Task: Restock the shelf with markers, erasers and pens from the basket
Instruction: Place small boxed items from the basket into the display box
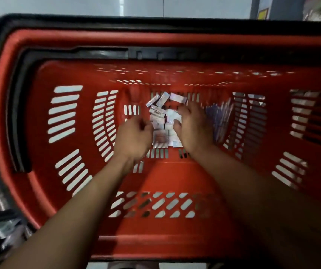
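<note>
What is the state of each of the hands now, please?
Left hand: fingers curled beside the small boxes; a hold cannot be told.
Right hand: fingers spread over the boxes, open, gripping nothing visible.

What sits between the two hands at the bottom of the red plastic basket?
In the head view, a pile of small white rectangular boxes lies between the left hand and right hand, on the floor of the red plastic basket.
</note>
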{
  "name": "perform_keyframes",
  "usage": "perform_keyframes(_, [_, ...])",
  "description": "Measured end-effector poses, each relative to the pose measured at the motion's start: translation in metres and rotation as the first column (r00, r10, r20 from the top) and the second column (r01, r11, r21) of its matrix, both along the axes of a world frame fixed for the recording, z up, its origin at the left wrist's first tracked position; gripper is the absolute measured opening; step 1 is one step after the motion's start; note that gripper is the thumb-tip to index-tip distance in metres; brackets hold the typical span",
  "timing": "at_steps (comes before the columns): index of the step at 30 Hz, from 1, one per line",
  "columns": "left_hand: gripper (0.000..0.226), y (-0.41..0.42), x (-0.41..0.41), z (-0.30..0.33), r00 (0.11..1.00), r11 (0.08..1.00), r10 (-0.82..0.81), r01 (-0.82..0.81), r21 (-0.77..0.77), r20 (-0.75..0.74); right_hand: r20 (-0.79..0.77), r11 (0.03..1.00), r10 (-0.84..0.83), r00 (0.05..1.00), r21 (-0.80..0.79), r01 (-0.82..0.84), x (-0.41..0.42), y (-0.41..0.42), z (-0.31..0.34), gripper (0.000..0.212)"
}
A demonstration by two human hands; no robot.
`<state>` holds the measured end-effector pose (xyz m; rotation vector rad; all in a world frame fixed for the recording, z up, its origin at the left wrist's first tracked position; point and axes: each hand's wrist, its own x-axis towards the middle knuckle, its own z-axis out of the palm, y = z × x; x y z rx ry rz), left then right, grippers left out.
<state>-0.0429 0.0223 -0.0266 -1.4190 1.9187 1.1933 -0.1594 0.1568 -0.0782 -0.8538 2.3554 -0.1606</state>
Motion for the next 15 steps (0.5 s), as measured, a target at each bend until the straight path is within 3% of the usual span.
perform_keyframes(2, [0.018,0.001,-0.001,0.003,0.998,0.998,0.061,-0.060,0.032,-0.005,0.058,0.993,-0.107,0.993,-0.049,0.110,0.003,-0.001,0.010,0.029])
perform_keyframes(4, [0.017,0.002,-0.004,0.006,0.974,0.959,0.225,-0.215,0.185,-0.035,0.184,0.966,-0.204,0.961,-0.122,0.228,0.010,-0.003,0.024,0.021])
perform_keyframes(6, [0.021,0.004,-0.008,0.008,0.910,0.825,0.415,-0.370,0.428,-0.014,0.335,0.938,-0.214,0.917,-0.190,0.289,0.019,-0.006,0.039,0.016])
perform_keyframes(8, [0.024,0.006,-0.009,0.007,0.858,0.701,0.514,-0.432,0.567,0.017,0.401,0.926,-0.188,0.897,-0.232,0.297,0.027,-0.009,0.050,0.015])
perform_keyframes(12, [0.032,0.005,-0.010,0.002,0.781,0.669,0.624,-0.552,0.498,0.027,0.323,0.928,-0.271,0.907,-0.165,0.335,0.025,-0.006,0.043,0.014])
perform_keyframes(15, [0.027,0.001,-0.010,-0.002,0.761,0.703,0.648,-0.605,0.373,0.012,0.139,0.988,-0.118,0.983,-0.078,0.130,0.012,0.002,0.021,0.024])
